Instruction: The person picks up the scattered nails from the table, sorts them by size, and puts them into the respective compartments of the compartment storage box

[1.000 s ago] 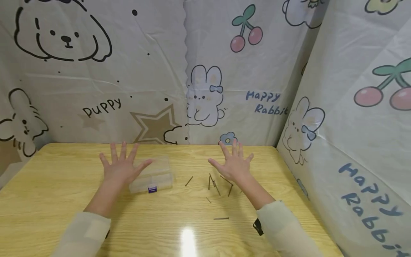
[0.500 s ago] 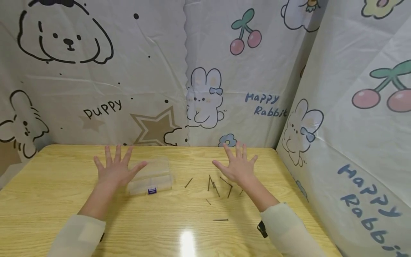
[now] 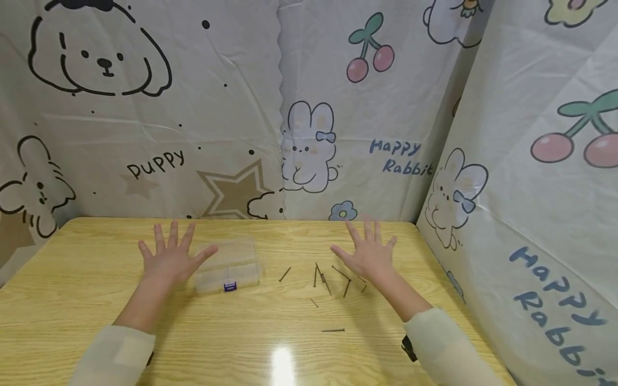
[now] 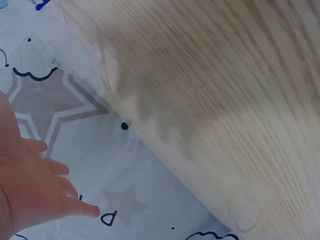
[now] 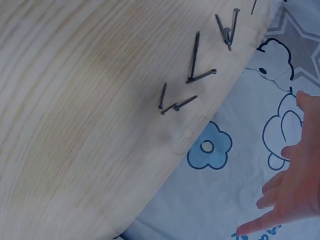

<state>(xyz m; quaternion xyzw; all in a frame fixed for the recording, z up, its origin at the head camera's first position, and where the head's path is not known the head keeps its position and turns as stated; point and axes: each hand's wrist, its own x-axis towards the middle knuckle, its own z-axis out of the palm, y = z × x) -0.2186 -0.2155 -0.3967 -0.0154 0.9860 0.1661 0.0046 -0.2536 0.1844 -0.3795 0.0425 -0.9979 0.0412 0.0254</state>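
Metal nails [image 5: 194,56] near splayed right grip [image 3: 372,258]

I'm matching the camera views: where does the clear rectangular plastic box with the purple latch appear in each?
Head: clear plastic box left of centre, partly behind the left hand.
Left wrist: top left, its purple latch at the upper edge.
Right wrist: not discernible.
Shared landmark: the large outlined brown star print, all views.

1. Head view: bright, even; white glare streaks the tabletop [image 3: 232,343] at bottom centre.
2. Left wrist view: soft detail, diffuse shadows mid-frame.
3. Right wrist view: bluish cloth [image 5: 200,200], soft shadow near the nails [image 5: 194,55].
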